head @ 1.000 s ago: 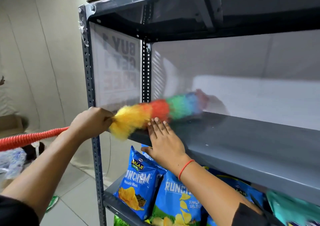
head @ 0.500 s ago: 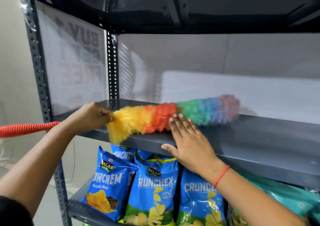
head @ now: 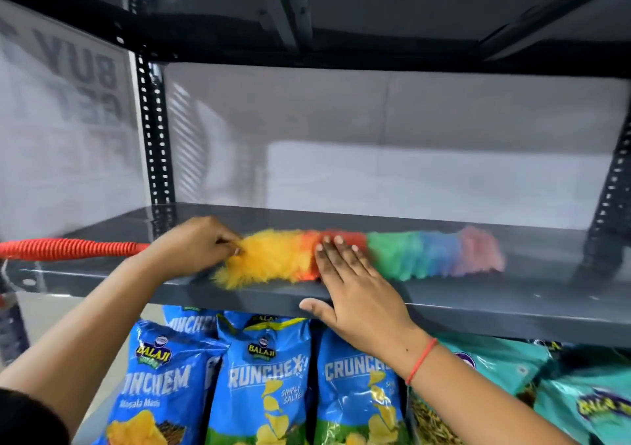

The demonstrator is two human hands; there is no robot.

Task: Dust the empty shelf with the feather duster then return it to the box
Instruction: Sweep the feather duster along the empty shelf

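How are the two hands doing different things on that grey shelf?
The left hand is curled shut around the feather duster where the red handle meets the yellow fluff; the right hand lies open and flat, holding nothing. The left hand reaches in from the side, while the right hand rests on the shelf front edge. Both touch the shelf area.

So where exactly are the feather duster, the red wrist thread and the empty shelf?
feather duster (head: 392, 255): head view, on the green part of its fluffy head.
red wrist thread (head: 421, 361): head view, on the band around the right wrist.
empty shelf (head: 495, 294): head view, on its bare grey surface.
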